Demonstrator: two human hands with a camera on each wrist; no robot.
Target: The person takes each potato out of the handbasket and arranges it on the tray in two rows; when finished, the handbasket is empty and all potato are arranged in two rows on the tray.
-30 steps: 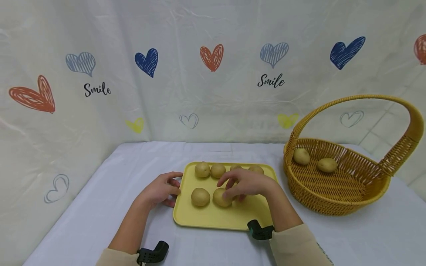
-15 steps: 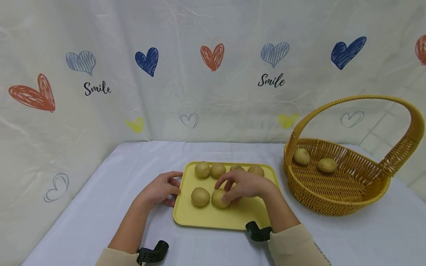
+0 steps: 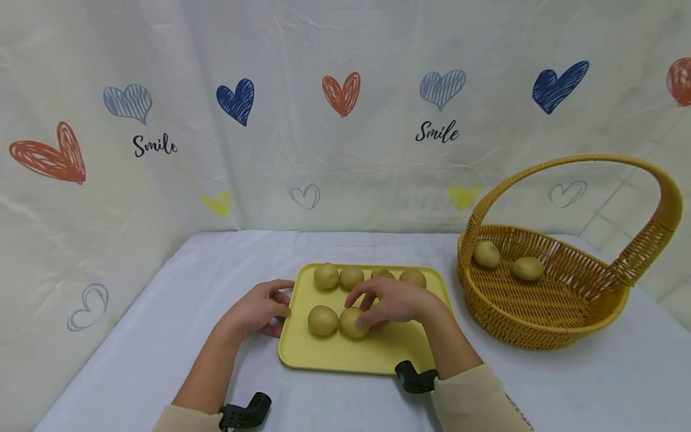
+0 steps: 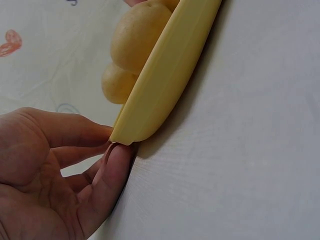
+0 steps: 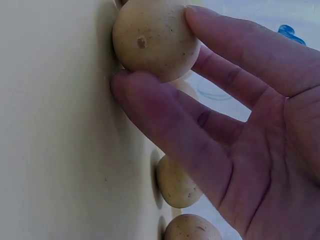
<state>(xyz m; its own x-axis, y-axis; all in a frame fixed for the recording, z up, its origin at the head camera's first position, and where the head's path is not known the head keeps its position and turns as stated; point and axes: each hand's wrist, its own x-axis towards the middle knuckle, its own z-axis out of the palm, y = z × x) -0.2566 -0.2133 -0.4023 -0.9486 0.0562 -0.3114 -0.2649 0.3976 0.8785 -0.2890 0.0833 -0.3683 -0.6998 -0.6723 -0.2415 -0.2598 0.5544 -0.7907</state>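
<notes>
A yellow tray [image 3: 324, 357] lies on the table with several potatoes on it. My right hand [image 3: 396, 302] holds a potato [image 3: 351, 323] in the tray's front row, fingers curled over it from the right. In the right wrist view, thumb and fingers sit around that potato [image 5: 155, 40], which is low against the tray surface. Just left of it, touching or nearly so, is another potato [image 3: 323, 320]. At the tray's left edge my left hand [image 3: 261, 309] pinches the rim, with the thumb at the rim's edge [image 4: 125, 137] in the left wrist view.
Along the tray's back side sits a row of several potatoes, among them a potato [image 3: 326, 276] at the left. To the right stands a wicker basket [image 3: 540, 336] with a tall handle, holding two potatoes. A white cloth [image 3: 189, 288] covers the table; a printed curtain hangs behind.
The right hand and its potato have shifted a little left, closing the gap to the neighbouring front potato. My left hand has stayed at the tray's edge.
</notes>
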